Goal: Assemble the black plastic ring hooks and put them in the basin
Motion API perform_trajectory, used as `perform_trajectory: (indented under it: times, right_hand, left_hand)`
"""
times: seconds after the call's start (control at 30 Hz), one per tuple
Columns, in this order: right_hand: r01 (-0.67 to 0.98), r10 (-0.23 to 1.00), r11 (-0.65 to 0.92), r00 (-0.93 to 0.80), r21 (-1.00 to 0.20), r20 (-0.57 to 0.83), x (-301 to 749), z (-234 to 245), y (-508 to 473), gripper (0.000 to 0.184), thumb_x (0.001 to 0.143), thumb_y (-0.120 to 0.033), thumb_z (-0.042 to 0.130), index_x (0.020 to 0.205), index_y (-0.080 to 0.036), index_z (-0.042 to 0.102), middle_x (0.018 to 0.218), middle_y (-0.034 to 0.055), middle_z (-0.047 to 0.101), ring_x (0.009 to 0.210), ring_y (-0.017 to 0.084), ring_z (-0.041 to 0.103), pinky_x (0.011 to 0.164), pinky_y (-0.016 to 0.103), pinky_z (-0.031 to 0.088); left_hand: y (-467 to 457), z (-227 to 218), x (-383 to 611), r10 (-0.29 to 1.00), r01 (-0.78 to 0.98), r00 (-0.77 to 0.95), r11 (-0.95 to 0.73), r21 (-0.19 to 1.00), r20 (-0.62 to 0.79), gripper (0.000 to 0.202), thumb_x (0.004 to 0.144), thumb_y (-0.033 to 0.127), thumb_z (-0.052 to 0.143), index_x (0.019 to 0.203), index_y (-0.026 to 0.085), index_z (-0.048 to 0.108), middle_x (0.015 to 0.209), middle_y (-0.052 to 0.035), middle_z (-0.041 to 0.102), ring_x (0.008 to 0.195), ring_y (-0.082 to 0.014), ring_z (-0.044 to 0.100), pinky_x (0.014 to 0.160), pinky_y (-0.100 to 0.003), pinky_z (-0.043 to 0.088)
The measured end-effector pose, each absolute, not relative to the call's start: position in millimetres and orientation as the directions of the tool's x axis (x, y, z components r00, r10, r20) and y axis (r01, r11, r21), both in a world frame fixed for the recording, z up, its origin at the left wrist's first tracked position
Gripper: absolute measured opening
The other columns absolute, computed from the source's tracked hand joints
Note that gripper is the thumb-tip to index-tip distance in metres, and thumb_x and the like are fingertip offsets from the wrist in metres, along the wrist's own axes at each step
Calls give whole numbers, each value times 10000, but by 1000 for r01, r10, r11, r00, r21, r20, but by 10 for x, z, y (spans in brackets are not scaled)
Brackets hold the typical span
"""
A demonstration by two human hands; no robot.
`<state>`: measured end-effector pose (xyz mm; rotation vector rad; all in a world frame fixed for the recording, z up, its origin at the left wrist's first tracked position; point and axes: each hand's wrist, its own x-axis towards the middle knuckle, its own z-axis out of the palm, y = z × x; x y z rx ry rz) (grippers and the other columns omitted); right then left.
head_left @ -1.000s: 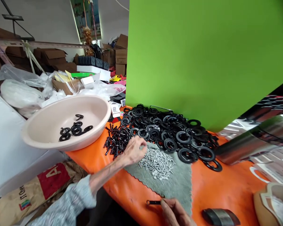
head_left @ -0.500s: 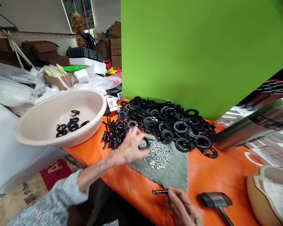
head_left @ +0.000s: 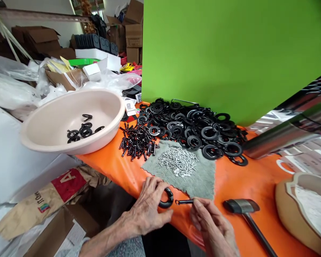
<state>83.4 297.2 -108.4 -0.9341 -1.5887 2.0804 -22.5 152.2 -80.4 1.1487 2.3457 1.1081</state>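
Note:
My left hand [head_left: 147,207] is closed around a black ring [head_left: 167,198] at the near edge of the orange table [head_left: 256,185]. My right hand [head_left: 212,226] pinches a thin black pin [head_left: 184,202], its tip pointing at the ring and a little apart from it. Just beyond lie a grey cloth [head_left: 200,178] with a heap of small silver screws [head_left: 178,162], a heap of black pins [head_left: 137,142] and a big pile of black rings [head_left: 192,125].
A beige basin [head_left: 69,142] holding several black rings stands at the left. A hammer [head_left: 243,208] lies right of my right hand. A green board [head_left: 230,53] stands behind the rings, a metal cylinder [head_left: 286,134] and a beige container [head_left: 305,210] at the right.
My left hand took a black ring from the pile and drew it back to the table's near edge beside the pin. The camera tilted downward.

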Motion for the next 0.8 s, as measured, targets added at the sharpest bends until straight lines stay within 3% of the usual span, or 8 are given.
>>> perform_trajectory:
  times: [0.13,0.2,0.27,0.4,0.5,0.57,0.67,0.8]
  right_hand:
    - [157,534,-309,-787,-938,-308,742,-1014,2850,416,737,-591,720,811,-191,636,580,-39,509,532,94,412,493,203,353]
    - [174,504,-249,-817,-953,-281,697,-985,2834,412,762,-583,699,859,-185,662,560,-40,510,523,97,412,502,216,353]
    - [182,470,-168,-849,-969,-241,662,-975,2878,406,777,-577,680,888,-186,689,551,-39,514,516,100,421,503,223,355]
    - [129,342,176,-938,-976,-63,619,-1034,3085,316,834,-509,628,864,-208,718,653,0,616,576,134,529,535,241,422]
    - [-33,266,435,-950,-900,163,612,-1133,3184,178,865,-376,616,888,-228,712,775,25,691,686,169,640,640,262,500]
    - [-103,261,504,-928,-857,265,621,-1211,3176,136,871,-314,606,921,-238,706,805,30,698,728,181,666,684,276,519]
    - [-102,308,522,-903,-847,299,640,-1325,3087,177,903,-285,542,954,-242,706,824,43,681,759,193,659,715,307,519]
    - [-59,370,526,-882,-848,291,630,-1445,2954,228,937,-279,484,927,-255,711,779,43,637,730,201,618,709,343,502]
  left_hand:
    - [1538,-662,-226,747,253,-658,336,907,-93,264,814,238,644,1061,161,589,1010,-60,610,904,-190,564,859,-338,486]
    - [1571,-650,-255,742,116,-649,316,942,-169,161,862,196,565,1008,154,621,903,-31,644,752,-140,574,712,-264,486]
    - [1596,-667,-298,730,97,-661,313,945,-174,131,868,148,535,942,150,644,832,-13,650,688,-119,565,657,-233,466]
    - [1587,-699,-390,769,291,-634,334,897,-80,104,885,140,550,903,162,651,861,-11,650,761,-131,588,750,-246,479]
    - [1562,-710,-442,839,509,-543,357,784,-30,116,921,136,518,944,169,627,951,-36,647,928,-170,601,886,-287,470]
    - [1552,-731,-463,865,621,-500,391,679,-41,116,937,150,503,979,168,610,992,-52,631,969,-189,594,908,-307,469]
    - [1546,-790,-473,876,711,-480,424,561,-53,125,949,154,478,992,167,595,998,-62,610,951,-196,590,884,-308,478]
    - [1530,-859,-468,878,733,-479,415,539,-25,119,963,172,464,960,183,582,976,-54,612,921,-188,585,844,-294,482]
